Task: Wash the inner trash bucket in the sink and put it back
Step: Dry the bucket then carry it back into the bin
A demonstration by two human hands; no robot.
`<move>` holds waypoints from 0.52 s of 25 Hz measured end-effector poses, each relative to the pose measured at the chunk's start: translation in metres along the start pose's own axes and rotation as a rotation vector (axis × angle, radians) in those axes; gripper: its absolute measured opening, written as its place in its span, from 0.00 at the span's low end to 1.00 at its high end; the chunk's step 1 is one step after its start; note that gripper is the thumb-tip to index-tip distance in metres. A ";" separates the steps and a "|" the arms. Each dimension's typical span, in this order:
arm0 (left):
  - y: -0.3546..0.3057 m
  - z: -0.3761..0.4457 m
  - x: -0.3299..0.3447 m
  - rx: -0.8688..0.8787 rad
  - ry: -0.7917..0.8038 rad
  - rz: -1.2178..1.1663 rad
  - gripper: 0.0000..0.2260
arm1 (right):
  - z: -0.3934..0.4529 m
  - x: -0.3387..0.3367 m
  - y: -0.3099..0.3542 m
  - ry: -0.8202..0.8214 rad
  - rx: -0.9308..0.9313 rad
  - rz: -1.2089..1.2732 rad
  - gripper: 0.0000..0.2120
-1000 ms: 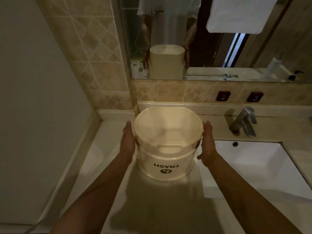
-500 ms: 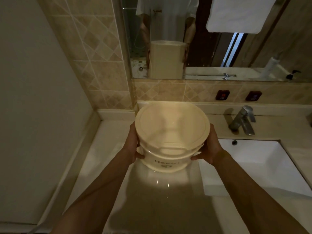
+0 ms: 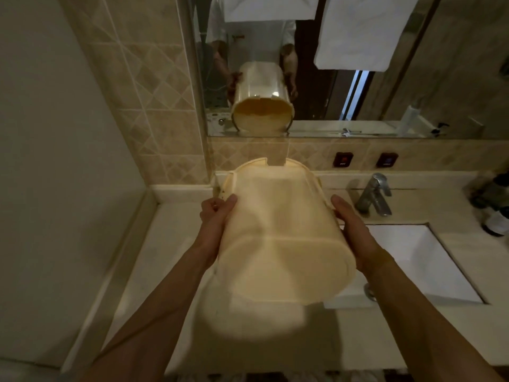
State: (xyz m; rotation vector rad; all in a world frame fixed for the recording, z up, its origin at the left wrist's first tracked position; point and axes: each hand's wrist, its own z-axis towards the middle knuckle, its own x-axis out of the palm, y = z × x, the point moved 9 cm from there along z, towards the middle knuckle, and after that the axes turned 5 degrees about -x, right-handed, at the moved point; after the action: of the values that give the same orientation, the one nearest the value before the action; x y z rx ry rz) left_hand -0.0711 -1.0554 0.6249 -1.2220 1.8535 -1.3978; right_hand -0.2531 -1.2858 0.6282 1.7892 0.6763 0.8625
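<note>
I hold a cream plastic trash bucket (image 3: 281,244) in the air over the counter, left of the white sink (image 3: 429,257). It is tipped away from me, its closed bottom towards me and its open mouth towards the wall. The mirror shows the open mouth and a thin wire handle. My left hand (image 3: 214,216) grips its left side near the rim and my right hand (image 3: 349,224) presses on its right side. A pale blurred patch lies on the counter under the bucket; I cannot tell what it is.
A chrome faucet (image 3: 374,194) stands behind the sink. Dark bottles (image 3: 495,210) sit at the far right of the counter (image 3: 170,244). A mirror (image 3: 385,100) and tiled wall rise behind, and a plain wall bounds the left.
The bucket stood upright on the counter between my hands, then rose. Now it is higher, closer to me, and tipped with its mouth towards the mirror.
</note>
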 end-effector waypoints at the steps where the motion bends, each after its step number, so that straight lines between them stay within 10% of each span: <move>1: -0.001 -0.007 0.002 0.021 0.007 -0.004 0.40 | -0.006 0.002 -0.003 0.016 0.009 0.009 0.40; 13: -0.010 -0.100 0.048 0.306 0.045 -0.032 0.44 | -0.096 -0.016 0.052 -0.094 -0.365 -0.206 0.38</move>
State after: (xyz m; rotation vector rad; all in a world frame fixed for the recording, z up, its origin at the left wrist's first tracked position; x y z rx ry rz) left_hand -0.1715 -1.0507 0.6733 -1.0761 1.5799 -1.6662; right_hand -0.3367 -1.2650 0.6963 1.3976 0.5879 0.7057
